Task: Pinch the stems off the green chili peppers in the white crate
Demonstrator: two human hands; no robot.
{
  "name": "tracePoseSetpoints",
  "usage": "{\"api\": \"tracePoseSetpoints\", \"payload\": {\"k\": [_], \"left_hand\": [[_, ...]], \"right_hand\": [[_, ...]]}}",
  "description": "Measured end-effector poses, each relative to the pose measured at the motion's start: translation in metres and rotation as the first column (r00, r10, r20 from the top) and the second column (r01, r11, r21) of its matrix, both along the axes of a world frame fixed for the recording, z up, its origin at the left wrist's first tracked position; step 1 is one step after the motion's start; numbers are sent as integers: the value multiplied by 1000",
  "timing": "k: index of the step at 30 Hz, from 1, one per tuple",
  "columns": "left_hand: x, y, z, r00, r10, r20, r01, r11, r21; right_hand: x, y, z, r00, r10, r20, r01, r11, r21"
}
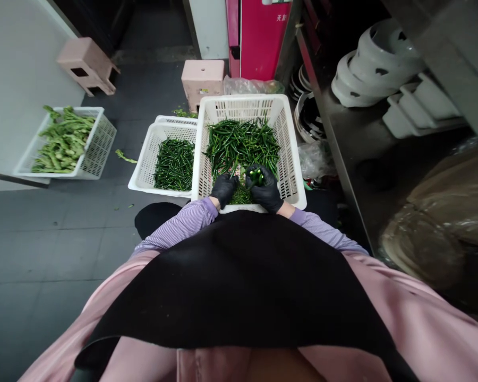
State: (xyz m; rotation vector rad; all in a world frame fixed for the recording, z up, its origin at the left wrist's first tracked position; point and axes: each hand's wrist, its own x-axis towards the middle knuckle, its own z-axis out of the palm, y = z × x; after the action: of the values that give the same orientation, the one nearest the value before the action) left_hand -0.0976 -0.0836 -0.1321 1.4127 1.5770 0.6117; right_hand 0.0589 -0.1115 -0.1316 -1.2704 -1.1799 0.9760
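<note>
Grasping green peppers (256, 175), pale ends up, the right hand (266, 190) sits just beside the left hand (224, 189), whose grip I cannot tell, the pepper pile (245, 140) ahead of both

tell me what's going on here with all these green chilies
A person in black gloves is handling green chilies in a large white basket. The right hand holds a small bunch, pale ends showing; the left hand is beside it, its grip unclear. Thin green bits lie near both hands. A smaller white basket to the left also has chilies in it, and farther left another basket holds thicker, lighter green vegetables.
</note>
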Motion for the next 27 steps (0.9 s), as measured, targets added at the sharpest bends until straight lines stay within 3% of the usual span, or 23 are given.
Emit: {"api": "tracePoseSetpoints", "payload": {"k": [2, 4, 7, 9, 11, 14, 17, 18, 20, 22, 24, 27], "left_hand": [[-2, 2, 8, 986, -42, -164, 41, 999, -14], [-3, 1, 21, 918, -154, -365, 170, 985, 13], [-1, -6, 38, 773, -283, -568, 355, 935, 17], [1, -12, 44, 699, -333, -633, 420, 907, -13], [3, -15, 44, 675, -366, -641, 455, 890, -29], [-4, -10, 36, 729, -452, -514, 524, 852, -6], [-23, 5, 28, 783, -594, -188, 609, 792, 33], [-31, 11, 27, 801, -597, -51, 599, 800, 34], [-43, 20, 27, 847, -492, 201, 501, 866, 11], [-46, 24, 28, 871, -365, 329, 393, 919, -22], [-39, 22, 30, 909, -300, 288, 314, 949, -2], [-24, 13, 32, 966, -254, -52, 259, 949, 177]], "right_hand": [[10, 1, 3, 998, 63, -1, -63, 997, -42], [24, 3, 6, 974, 224, 11, -222, 970, -100], [40, 3, 8, 858, 508, 81, -503, 861, -70], [43, 1, 7, 817, 569, 89, -568, 822, -43], [39, 0, 7, 824, 564, 55, -562, 826, -46], [31, 0, 10, 857, 512, -58, -516, 850, -108], [29, 3, 15, 887, 428, -175, -459, 861, -220], [29, 5, 16, 886, 428, -180, -462, 850, -252], [31, 8, 17, 862, 481, -163, -507, 808, -298], [32, 11, 17, 825, 543, -157, -562, 761, -324], [30, 13, 15, 805, 573, -153, -588, 736, -336], [26, 13, 14, 802, 580, -140, -587, 724, -362]]}}
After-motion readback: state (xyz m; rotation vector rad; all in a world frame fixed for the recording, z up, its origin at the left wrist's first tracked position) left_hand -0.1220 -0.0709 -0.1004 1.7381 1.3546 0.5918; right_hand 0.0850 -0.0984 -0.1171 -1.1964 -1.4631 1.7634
